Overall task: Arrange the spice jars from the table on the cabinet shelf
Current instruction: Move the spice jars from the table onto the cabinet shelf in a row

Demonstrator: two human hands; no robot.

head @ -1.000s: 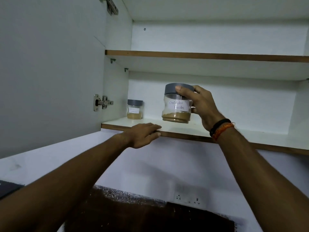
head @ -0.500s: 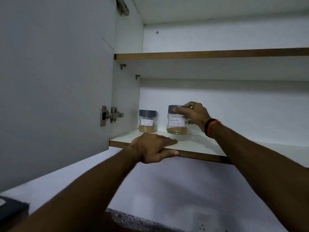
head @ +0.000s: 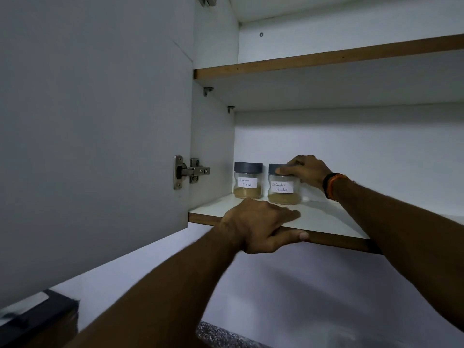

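Two clear spice jars with grey lids and white handwritten labels stand side by side at the back left of the lower cabinet shelf. The garam masala jar is on the left. Right beside it stands the coriander powder jar, and my right hand grips its grey lid from the right, fingers curled over the top. My left hand holds the shelf's front edge, fingers flat on top and thumb under the wooden lip.
The cabinet door stands open on the left with a metal hinge. An upper shelf runs above. A white wall lies below the cabinet, with a dark object at the bottom left.
My right hand carried the coriander jar from the shelf's front edge to the back and set it down beside the garam masala jar. My left hand closed onto the shelf edge.
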